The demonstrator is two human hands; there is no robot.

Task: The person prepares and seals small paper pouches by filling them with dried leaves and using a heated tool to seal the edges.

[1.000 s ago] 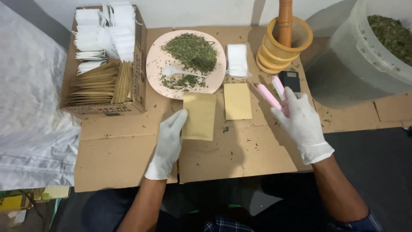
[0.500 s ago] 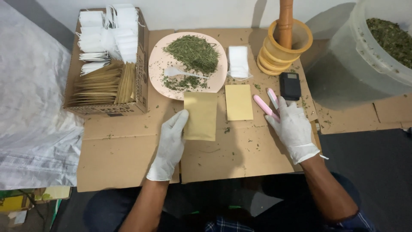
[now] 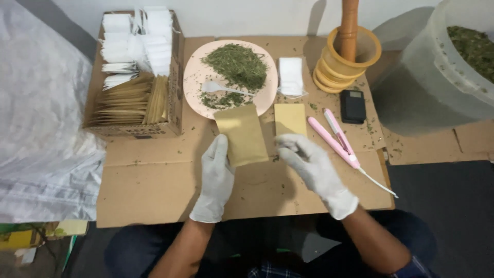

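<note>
Both of my hands wear white gloves. My left hand [image 3: 216, 177] grips the lower left edge of a brown paper pouch [image 3: 243, 133], which is tilted and raised slightly off the cardboard sheet [image 3: 154, 190]. To the right of the pouch, my right hand [image 3: 314, 167] holds nothing, with its fingers apart and its fingertips near the pouch's right edge. A second brown pouch [image 3: 289, 118] lies flat just beyond my right hand. Behind both pouches stands a pink plate [image 3: 195, 72] with dried green herbs [image 3: 235, 64] and a white spoon [image 3: 221, 88].
A cardboard box [image 3: 135, 98] of brown and white pouches stands at the left. A white sachet [image 3: 291, 76], a yellow mortar with a wooden pestle [image 3: 350, 51], a small black device [image 3: 353, 106] and a pink corded tool [image 3: 337, 138] lie to the right. A tub of herbs [image 3: 442, 77] is at far right, a plastic sack [image 3: 36, 134] at far left.
My right hand has left the pink tool and moved left toward the pouch. My left hand has tilted and lifted the pouch a little.
</note>
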